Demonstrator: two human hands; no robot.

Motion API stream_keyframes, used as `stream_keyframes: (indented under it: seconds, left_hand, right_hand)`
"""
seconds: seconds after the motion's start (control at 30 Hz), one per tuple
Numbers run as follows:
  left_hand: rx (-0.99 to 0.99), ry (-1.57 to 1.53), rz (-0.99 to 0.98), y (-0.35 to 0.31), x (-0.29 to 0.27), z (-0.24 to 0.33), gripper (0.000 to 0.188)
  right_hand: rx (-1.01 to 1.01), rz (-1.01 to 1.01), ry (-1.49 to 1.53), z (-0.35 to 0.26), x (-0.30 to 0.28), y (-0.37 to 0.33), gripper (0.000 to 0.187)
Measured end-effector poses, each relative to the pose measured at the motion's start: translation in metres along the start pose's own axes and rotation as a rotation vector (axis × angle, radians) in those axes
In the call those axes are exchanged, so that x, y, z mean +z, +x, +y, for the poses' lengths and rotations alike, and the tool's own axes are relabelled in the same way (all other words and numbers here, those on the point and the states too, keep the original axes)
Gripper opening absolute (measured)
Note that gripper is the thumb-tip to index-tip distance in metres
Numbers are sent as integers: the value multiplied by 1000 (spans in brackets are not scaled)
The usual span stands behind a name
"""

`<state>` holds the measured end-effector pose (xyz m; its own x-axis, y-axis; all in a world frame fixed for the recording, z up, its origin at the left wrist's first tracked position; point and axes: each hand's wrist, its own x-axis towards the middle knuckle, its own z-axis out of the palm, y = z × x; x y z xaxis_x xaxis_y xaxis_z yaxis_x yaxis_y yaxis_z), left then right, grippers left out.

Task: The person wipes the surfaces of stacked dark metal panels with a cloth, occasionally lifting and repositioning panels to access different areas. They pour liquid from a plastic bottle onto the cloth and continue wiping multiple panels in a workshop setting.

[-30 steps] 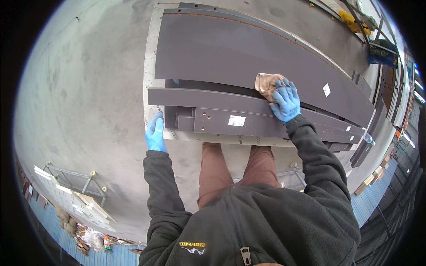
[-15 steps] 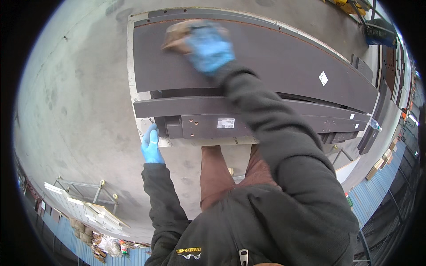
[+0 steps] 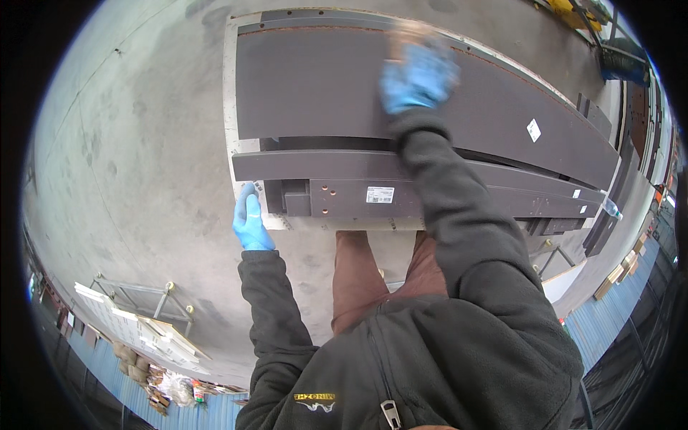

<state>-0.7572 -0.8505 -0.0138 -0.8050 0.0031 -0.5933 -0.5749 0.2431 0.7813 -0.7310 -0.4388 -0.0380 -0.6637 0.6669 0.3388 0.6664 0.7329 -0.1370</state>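
Note:
My right hand, in a blue glove, presses a tan cloth against the far part of a large dark grey panel. Motion smears both the glove and the cloth. Rust-coloured specks run along the panel's far edge. In front of that panel lies a long narrow dark strip, and nearer still a labelled dark board with small copper-coloured holes. My left hand, also blue-gloved, is beside the near left corner of the pale base board, fingers stretched out and holding nothing visible.
A white diamond-shaped label is on the large panel's right part. A clear plastic bottle lies by the right end. Metal trolley frames stand at lower left, with pale boards beside them. More dark panels lie at right.
My right hand has swept the cloth rightward along the far part of the panel. My left hand stays by the near left corner. The whole view has shifted slightly.

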Motion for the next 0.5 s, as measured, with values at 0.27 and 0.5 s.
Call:
stream_keyframes:
  seconds: [0.27,0.5]
  left_hand:
    - [31,42,13,-24,9,10,49]
    - [89,100,-71,-50,96,28,49]
  right_hand:
    - [-914,-208,591,-133,12,-21,50]
    - [-968,-229,819,73,-8,-39,30]
